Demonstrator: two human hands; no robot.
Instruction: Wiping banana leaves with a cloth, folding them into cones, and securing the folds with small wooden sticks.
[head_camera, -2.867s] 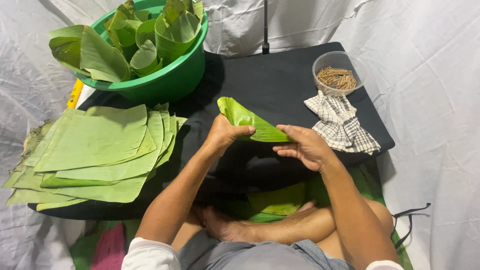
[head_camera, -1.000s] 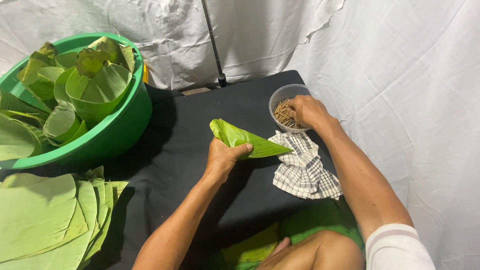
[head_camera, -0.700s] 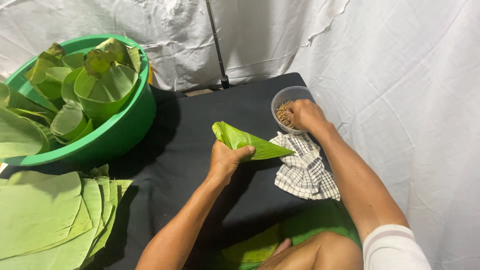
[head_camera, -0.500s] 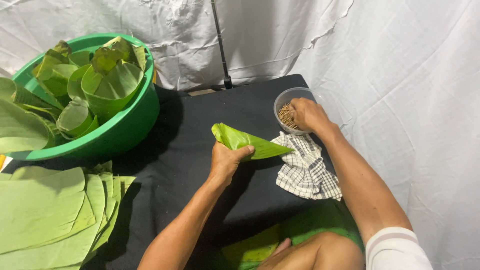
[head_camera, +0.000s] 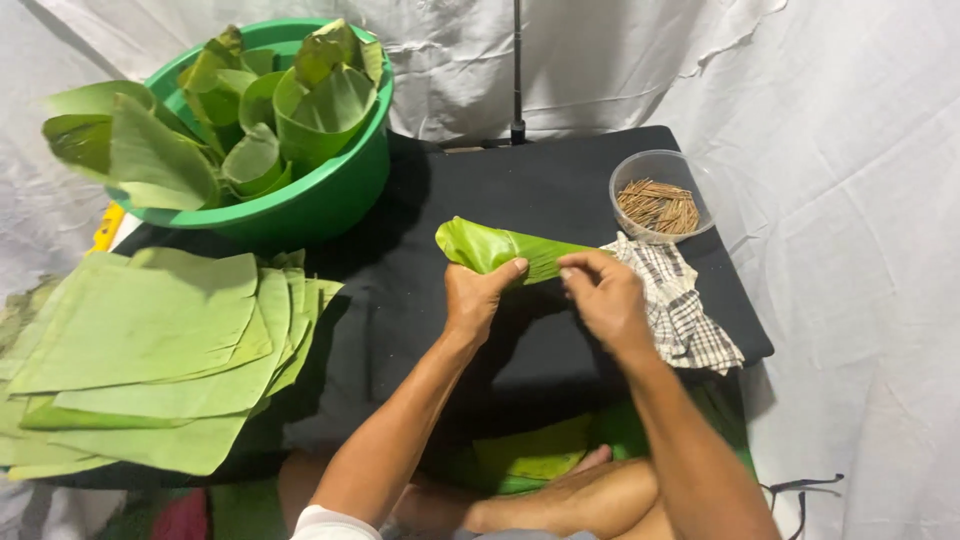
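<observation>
My left hand (head_camera: 478, 298) grips a green banana leaf folded into a cone (head_camera: 500, 249), held above the black table (head_camera: 480, 180). My right hand (head_camera: 603, 296) is at the cone's narrow right end, fingertips pinched together on the leaf edge; whether a stick is between them cannot be seen. A clear bowl of thin brown sticks (head_camera: 660, 198) stands at the right rear of the table, a hand's length beyond my right hand.
A green basin (head_camera: 300, 205) packed with folded leaf cones sits at the back left. A stack of flat cut leaves (head_camera: 150, 350) lies at the left. A checked cloth (head_camera: 680, 310) lies by the right edge. White fabric surrounds the table.
My right hand has left the stick bowl and come back to the cone's narrow end. The left hand kept hold of the cone. The camera view shifted left.
</observation>
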